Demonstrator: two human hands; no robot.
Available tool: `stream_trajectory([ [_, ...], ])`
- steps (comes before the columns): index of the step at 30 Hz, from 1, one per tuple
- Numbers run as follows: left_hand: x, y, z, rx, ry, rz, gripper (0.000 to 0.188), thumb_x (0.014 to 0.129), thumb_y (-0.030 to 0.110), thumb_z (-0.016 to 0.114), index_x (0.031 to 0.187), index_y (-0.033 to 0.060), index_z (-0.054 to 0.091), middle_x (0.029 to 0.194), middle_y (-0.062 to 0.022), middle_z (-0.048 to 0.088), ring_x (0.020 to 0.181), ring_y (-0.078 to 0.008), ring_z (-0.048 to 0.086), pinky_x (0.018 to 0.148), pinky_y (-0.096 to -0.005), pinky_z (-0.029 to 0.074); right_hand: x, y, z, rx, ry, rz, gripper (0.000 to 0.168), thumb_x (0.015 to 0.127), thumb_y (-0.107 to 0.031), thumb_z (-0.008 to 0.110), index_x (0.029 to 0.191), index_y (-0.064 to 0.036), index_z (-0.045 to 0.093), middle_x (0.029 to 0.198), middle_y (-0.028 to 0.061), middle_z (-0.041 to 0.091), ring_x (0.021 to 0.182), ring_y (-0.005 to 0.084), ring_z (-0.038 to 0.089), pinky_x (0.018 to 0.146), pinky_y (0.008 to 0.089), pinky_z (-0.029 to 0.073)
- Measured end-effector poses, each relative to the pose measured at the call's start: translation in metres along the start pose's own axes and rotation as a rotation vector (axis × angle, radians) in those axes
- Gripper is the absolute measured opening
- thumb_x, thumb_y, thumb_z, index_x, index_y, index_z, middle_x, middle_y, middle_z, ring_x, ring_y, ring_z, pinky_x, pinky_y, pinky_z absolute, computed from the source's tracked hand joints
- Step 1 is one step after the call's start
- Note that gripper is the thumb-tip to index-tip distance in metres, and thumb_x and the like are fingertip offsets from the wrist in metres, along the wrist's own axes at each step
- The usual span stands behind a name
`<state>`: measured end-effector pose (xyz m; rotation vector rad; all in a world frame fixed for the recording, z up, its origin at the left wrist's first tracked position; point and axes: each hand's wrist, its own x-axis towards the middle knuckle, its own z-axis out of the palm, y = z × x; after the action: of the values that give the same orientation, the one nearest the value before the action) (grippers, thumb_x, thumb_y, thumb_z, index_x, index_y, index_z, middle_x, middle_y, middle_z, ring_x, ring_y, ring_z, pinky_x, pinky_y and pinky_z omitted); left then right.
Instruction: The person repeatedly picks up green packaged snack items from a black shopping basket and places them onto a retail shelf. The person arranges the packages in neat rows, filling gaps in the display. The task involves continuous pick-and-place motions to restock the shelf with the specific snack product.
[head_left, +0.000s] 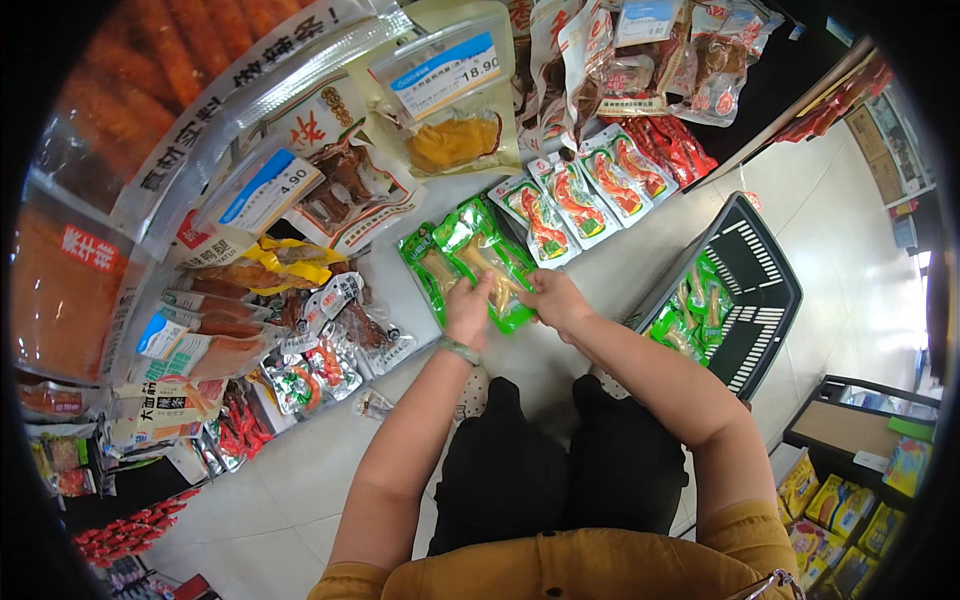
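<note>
Both my hands grip a green, clear-windowed packet of what looks like a chicken foot. My left hand pinches its lower left side, and a bangle circles that wrist. On the opposite edge, my right hand has its fingers curled around the plastic. Just left of the held packet, a similar green packet lies at the shelf's front, partly covered by it. A dark green shopping basket stands on the floor at right, with several matching green packets inside.
Sealed snack packets with red-orange contents line the shelf beyond my hands. Hanging meat packets and price tags crowd the upper left. My bent knees are below. A lower rack holds yellow packages at right.
</note>
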<state>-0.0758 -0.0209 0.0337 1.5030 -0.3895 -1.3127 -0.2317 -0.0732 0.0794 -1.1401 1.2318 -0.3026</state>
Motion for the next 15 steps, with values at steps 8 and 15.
stream_trajectory([
  [8, 0.025, -0.003, -0.043, 0.85, 0.248, 0.44, 0.04, 0.085, 0.016, 0.07, 0.12, -0.0003, 0.06, 0.103, -0.01, 0.062, 0.091, -0.0229, 0.057, 0.084, -0.0363, 0.048, 0.059, 0.013, 0.03, 0.064, 0.091, -0.004, 0.019, 0.089, -0.006, 0.064, 0.106, 0.001, 0.06, 0.081, 0.0079, 0.06, 0.06, 0.0148, 0.055, 0.05, 0.0281, 0.045],
  [15, 0.013, 0.012, -0.034, 1.256, 0.09, 0.729, 0.046, 0.079, 0.016, 0.072, 0.121, 0.002, 0.059, 0.138, -0.0187, 0.044, 0.126, -0.0395, 0.038, 0.106, -0.0478, 0.033, 0.065, 0.04, 0.033, -0.591, 0.271, -0.356, 0.024, 0.085, -0.009, 0.062, 0.107, -0.001, 0.057, 0.102, 0.0226, 0.061, 0.089, 0.0376, 0.065, 0.073, 0.0442, 0.054],
])
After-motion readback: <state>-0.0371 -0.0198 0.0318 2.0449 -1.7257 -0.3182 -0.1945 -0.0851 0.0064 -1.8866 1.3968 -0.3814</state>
